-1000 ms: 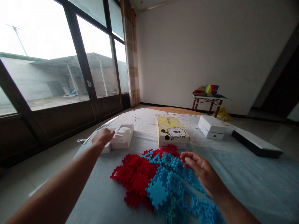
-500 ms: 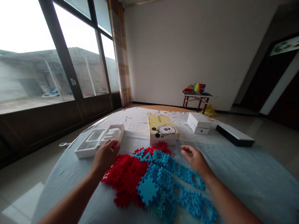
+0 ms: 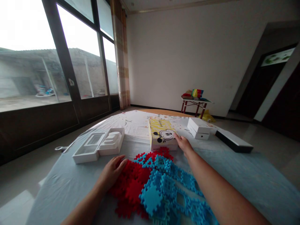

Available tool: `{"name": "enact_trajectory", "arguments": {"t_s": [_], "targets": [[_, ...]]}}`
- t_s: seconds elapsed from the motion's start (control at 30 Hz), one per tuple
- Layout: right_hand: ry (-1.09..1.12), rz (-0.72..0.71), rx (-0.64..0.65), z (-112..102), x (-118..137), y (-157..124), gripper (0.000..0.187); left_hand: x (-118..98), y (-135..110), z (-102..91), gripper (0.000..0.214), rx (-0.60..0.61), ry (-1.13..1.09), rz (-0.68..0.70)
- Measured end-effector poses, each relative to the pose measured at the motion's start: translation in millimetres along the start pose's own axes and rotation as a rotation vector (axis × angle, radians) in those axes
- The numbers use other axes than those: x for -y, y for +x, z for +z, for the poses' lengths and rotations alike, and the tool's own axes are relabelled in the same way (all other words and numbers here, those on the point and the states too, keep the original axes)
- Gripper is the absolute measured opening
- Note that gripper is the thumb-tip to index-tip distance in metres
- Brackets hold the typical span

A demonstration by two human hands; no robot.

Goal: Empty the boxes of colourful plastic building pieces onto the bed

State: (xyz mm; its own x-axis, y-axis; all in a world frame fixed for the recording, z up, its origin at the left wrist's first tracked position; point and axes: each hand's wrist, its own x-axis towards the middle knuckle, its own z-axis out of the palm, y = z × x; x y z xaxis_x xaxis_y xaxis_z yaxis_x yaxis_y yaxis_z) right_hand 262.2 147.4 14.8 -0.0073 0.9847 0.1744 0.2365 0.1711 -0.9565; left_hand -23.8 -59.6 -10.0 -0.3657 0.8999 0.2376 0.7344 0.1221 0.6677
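Note:
My right hand [image 3: 184,145] reaches to the right side of a yellow-and-white box [image 3: 162,129] with a black-and-white cartoon face on its lid. Its fingertips meet the box's front right corner, fingers extended rather than wrapped around it. Lower on the left, my left hand [image 3: 113,172] lies open with fingers stretched at the left edge of a heap of red interlocking plastic pieces [image 3: 133,187]. Blue interlocking pieces [image 3: 151,200] adjoin the red ones and run right, partly under my right forearm. Neither hand appears to hold a piece.
Left of the box sits an open white box [image 3: 112,142] with a moulded insert, beside a white tray [image 3: 86,153]. To the right are a stacked white box [image 3: 199,128] and a flat white-and-black box [image 3: 234,140]. Everything rests on a cloth-covered round table [image 3: 61,175].
My right hand has moved forward and inward to the yellow box. My left hand has come back from beside the white tray to the red pieces. The view has tilted slightly up.

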Motion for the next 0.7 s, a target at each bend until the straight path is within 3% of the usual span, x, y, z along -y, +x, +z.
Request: {"name": "enact_trajectory", "arguments": {"t_s": [0.2,0.5,0.7], "targets": [[0.106,0.149,-0.050,5.3,-3.9,12.7,0.028,-8.2,-5.1,11.4,0.043,0.015,-0.102,0.010],[0.345,0.256,-0.155,-39.8,-16.3,23.1,0.015,-11.8,-7.8,14.9,0.044,0.046,-0.132,0.021],[0.475,0.282,-0.203,-69.6,-19.7,13.3,0.016,-15.6,-6.5,11.4,0.046,0.048,-0.134,-0.009]]}}
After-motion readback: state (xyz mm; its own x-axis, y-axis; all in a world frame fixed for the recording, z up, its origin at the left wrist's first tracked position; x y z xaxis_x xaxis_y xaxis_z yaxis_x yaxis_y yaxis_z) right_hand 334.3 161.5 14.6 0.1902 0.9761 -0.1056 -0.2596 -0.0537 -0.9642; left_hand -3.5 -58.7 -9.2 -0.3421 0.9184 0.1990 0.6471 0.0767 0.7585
